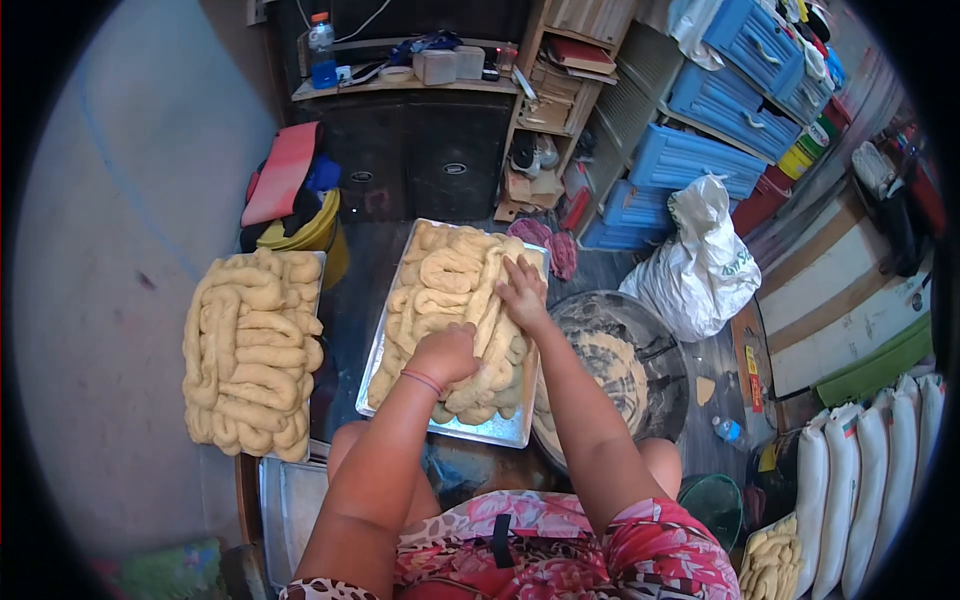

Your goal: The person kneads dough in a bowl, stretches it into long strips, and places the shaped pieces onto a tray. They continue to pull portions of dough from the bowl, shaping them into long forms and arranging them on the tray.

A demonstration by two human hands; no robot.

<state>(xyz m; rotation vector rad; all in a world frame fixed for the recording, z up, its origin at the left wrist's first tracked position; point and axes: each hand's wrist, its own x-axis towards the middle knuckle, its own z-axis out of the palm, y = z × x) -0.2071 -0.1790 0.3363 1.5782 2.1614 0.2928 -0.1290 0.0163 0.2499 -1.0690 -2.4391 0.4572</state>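
Note:
A metal tray in front of me is heaped with long pale dough ropes. My left hand is curled down on the near middle of the pile, gripping dough. Farther along, my right hand rests with fingers spread on a rope near the tray's right side. A second tray, piled with more dough ropes, sits to the left.
A round floured pan with dough sits right of the tray. A white plastic sack lies beyond it. Blue drawers, black speaker cabinets, a yellow bucket and white sacks crowd the floor around.

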